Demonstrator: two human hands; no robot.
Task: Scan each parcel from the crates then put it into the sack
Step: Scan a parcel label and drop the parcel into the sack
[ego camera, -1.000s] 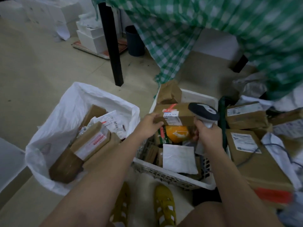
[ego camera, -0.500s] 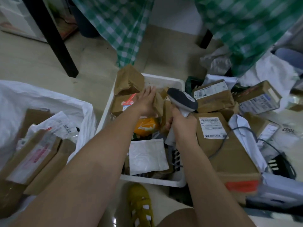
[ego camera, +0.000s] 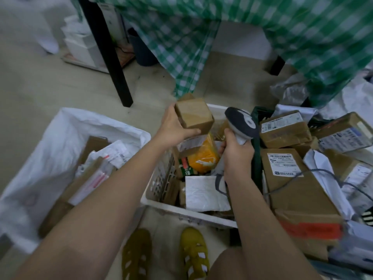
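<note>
Left hand [ego camera: 173, 128] grips parcel [ego camera: 193, 116] above crate [ego camera: 193, 216]; right hand [ego camera: 237, 150] clasps scanner [ego camera: 242, 123].

A small brown cardboard parcel [ego camera: 193, 116] is held tilted above the white crate's [ego camera: 181, 208] far left corner. The grey handheld scanner [ego camera: 241, 123] points at it. The white sack [ego camera: 66, 126], left, holds parcels.

Your left hand [ego camera: 173, 128] grips a matt brown cardboard box [ego camera: 193, 116]; your right hand [ego camera: 237, 152] holds a smooth plastic scanner [ego camera: 241, 123]. The crate [ego camera: 161, 182] is white perforated plastic, the sack [ego camera: 46, 158] thin crinkled white plastic. One packet [ego camera: 202, 154] looks glossy orange. The cloth [ego camera: 302, 35] overhead is green-checked fabric.
</note>
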